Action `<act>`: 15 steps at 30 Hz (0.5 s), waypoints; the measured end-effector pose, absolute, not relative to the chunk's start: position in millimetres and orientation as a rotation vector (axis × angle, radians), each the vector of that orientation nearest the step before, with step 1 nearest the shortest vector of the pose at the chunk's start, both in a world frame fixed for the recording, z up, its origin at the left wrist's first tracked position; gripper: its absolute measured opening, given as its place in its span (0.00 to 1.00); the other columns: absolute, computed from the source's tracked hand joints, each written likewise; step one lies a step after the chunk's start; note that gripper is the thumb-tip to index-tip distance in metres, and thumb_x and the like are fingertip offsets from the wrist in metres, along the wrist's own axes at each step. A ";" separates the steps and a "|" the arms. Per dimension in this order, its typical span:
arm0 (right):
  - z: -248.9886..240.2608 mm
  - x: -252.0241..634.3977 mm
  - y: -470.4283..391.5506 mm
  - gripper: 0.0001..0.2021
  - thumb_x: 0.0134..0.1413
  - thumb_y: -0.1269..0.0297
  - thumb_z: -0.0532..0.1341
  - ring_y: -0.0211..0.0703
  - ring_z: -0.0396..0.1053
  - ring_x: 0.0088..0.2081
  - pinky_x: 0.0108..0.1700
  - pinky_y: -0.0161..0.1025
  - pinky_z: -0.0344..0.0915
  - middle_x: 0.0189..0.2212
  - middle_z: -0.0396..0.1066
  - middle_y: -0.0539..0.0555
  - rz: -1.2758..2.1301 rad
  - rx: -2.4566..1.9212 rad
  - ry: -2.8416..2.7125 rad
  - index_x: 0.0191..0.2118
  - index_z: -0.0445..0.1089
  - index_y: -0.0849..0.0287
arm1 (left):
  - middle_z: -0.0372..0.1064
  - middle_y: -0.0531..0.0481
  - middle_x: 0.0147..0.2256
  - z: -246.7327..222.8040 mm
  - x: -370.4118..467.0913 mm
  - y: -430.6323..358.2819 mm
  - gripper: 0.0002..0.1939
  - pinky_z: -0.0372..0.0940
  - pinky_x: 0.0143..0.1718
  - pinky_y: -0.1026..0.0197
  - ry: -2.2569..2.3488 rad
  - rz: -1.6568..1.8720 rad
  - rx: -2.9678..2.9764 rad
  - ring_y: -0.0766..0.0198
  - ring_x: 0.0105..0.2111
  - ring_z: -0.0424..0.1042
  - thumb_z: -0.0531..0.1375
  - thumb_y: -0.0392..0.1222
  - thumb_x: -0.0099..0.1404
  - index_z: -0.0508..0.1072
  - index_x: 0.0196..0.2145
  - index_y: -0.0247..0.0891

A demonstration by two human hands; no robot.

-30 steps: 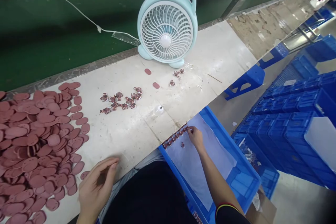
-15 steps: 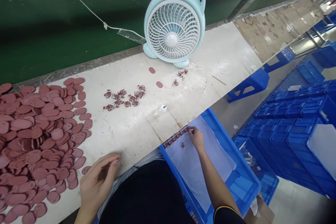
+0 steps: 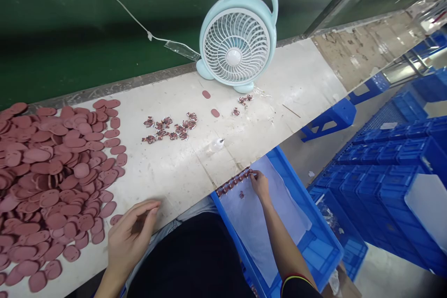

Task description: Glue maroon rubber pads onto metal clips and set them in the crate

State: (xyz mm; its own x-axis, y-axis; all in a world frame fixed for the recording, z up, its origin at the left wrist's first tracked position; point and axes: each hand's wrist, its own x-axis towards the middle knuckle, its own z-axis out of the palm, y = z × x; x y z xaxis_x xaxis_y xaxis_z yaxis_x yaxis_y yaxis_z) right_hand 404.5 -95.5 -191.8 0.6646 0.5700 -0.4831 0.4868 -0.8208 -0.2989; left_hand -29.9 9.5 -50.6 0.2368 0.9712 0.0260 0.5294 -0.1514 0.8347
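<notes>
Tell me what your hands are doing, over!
Right hand at the row of small pieces along the blue bin edge. Left hand open on the table. Nothing blocking.

Only the view has drifted slightly; the right hand (image 3: 260,185) seems barely shifted.

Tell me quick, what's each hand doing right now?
Left hand: open, empty, fingertips on the table edge.
Right hand: pinching the last small piece in the row on the blue crate.

A fan (image 3: 238,42) stands behind small pieces (image 3: 170,129) on the table (image 3: 174,172), discs (image 3: 52,181) left, crate (image 3: 314,247) right.
</notes>
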 end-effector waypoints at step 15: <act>-113.9 242.6 -134.8 0.17 0.66 0.51 0.59 0.51 0.77 0.42 0.45 0.43 0.68 0.40 0.79 0.59 1.319 -2.472 -1.495 0.47 0.74 0.60 | 0.78 0.48 0.42 -47.8 -27.9 10.2 0.07 0.72 0.44 0.56 1.277 0.878 1.739 0.57 0.43 0.77 0.63 0.35 0.67 0.78 0.43 0.40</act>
State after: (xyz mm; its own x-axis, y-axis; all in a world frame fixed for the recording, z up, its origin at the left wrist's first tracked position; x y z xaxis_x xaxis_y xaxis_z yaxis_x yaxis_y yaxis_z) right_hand 242.6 -134.8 -113.9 0.2118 0.7184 -0.6626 0.7470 -0.5562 -0.3642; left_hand -27.9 10.2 -47.8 0.2529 0.9644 0.0768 0.4176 -0.1804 0.8906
